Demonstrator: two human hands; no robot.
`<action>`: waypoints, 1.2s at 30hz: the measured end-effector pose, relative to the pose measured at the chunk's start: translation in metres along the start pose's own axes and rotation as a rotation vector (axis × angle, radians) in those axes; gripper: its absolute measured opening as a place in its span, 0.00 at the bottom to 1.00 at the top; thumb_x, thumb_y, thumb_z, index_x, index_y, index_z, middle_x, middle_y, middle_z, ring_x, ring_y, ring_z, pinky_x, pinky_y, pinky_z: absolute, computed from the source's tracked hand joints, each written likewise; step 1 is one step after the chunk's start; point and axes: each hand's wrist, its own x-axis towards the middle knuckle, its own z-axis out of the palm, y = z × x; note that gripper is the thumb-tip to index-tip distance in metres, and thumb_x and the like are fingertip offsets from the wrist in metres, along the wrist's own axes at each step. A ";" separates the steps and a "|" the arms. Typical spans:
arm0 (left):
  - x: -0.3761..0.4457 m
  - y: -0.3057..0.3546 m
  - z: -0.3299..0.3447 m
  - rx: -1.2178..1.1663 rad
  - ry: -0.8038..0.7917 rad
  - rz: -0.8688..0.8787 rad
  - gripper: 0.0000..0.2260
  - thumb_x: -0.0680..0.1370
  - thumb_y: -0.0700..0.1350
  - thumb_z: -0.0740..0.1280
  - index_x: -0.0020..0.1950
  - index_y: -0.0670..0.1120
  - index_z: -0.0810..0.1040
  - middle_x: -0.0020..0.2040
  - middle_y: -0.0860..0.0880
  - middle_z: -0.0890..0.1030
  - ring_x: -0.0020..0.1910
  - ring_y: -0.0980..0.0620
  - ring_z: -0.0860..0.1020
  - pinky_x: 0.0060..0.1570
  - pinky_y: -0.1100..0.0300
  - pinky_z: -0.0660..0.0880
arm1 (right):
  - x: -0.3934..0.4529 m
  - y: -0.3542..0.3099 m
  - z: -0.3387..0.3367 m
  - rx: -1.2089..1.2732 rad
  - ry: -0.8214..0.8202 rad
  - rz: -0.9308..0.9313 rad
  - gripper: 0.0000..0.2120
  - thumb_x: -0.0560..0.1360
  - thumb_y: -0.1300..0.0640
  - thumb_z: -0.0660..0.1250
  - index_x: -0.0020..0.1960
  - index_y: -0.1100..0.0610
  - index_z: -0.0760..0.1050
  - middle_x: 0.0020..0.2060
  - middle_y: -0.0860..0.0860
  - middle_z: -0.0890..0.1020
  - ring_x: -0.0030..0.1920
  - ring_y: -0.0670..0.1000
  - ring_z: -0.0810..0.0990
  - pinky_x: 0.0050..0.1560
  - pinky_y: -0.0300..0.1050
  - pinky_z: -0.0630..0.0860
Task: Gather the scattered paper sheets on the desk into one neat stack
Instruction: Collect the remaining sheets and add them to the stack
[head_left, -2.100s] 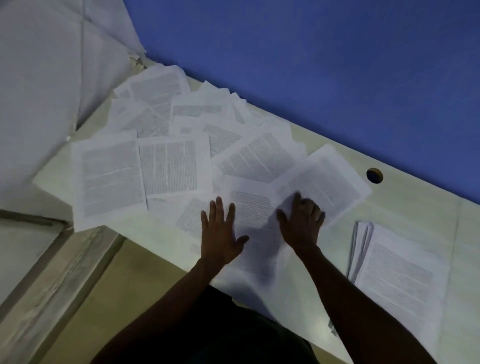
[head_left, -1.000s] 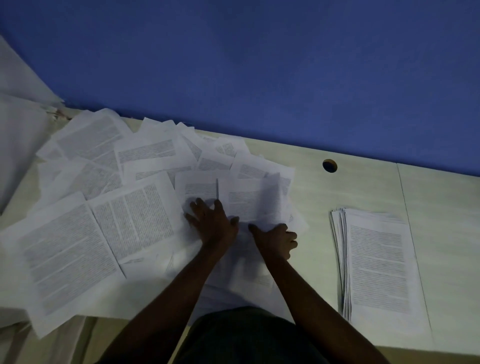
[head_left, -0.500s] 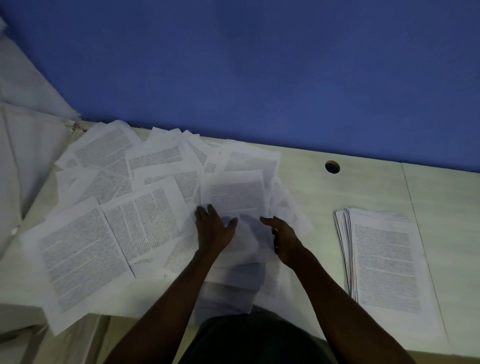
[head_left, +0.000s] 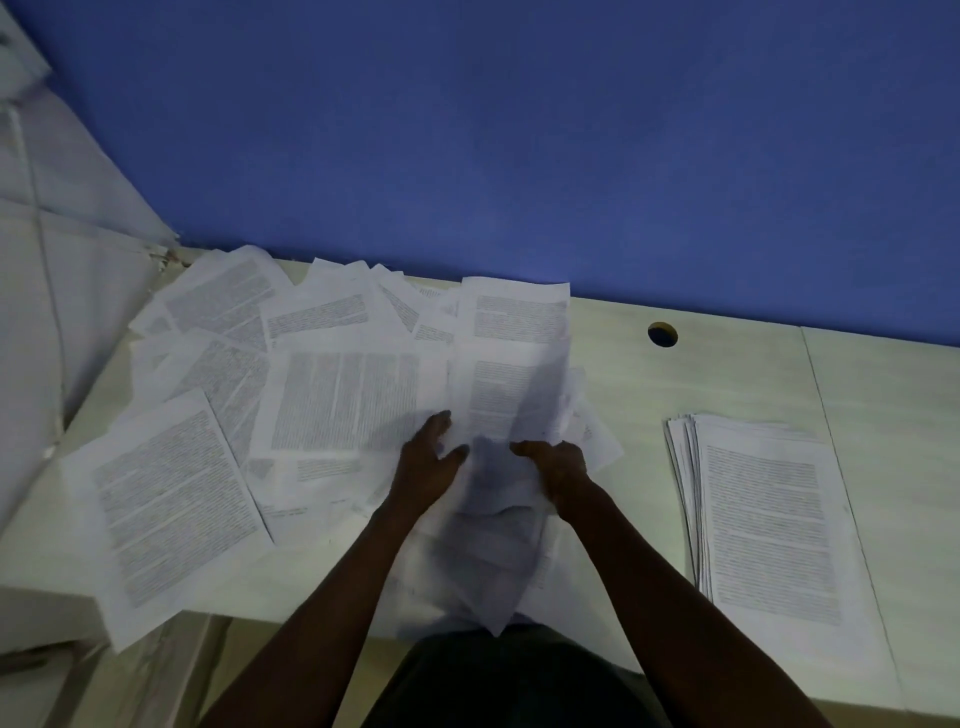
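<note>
Blue wall (head_left: 519, 130) backs the desk (head_left: 727, 374); both hands, left hand (head_left: 426, 467) and right hand (head_left: 556, 470), clutch a sheet bundle (head_left: 506, 395), its long axis running near-to-far; the neat stack (head_left: 774, 519) lies right, closer to the right hand.

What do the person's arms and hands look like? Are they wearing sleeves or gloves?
Both arms are bare as far up as the picture shows, with no sleeves in sight. The left hand and right hand wear no gloves, and no watch, ring or bracelet shows. Dim light hides finer detail.

An office: a pale desk (head_left: 727, 374) with a cable hole (head_left: 663, 334), strewn printed sheets (head_left: 343, 400).
</note>
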 end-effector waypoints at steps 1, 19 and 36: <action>-0.003 -0.003 -0.001 0.040 0.115 0.010 0.29 0.78 0.43 0.72 0.78 0.43 0.67 0.75 0.45 0.72 0.70 0.49 0.72 0.65 0.62 0.67 | 0.005 0.004 -0.003 -0.024 0.016 -0.030 0.21 0.64 0.55 0.82 0.54 0.60 0.82 0.49 0.58 0.86 0.49 0.60 0.85 0.57 0.58 0.84; -0.028 0.025 0.010 -0.581 0.241 -0.360 0.18 0.75 0.46 0.77 0.62 0.41 0.80 0.59 0.43 0.83 0.50 0.46 0.82 0.48 0.55 0.81 | 0.016 0.055 -0.076 0.080 0.001 -0.122 0.10 0.74 0.63 0.75 0.54 0.63 0.79 0.48 0.59 0.84 0.51 0.62 0.82 0.52 0.56 0.81; 0.036 0.054 0.000 -0.464 -0.331 -0.163 0.34 0.65 0.30 0.81 0.69 0.40 0.77 0.65 0.40 0.80 0.64 0.41 0.79 0.66 0.41 0.74 | 0.000 0.053 -0.127 -0.160 -0.176 -0.321 0.26 0.64 0.45 0.85 0.58 0.52 0.83 0.50 0.49 0.89 0.52 0.54 0.88 0.48 0.51 0.85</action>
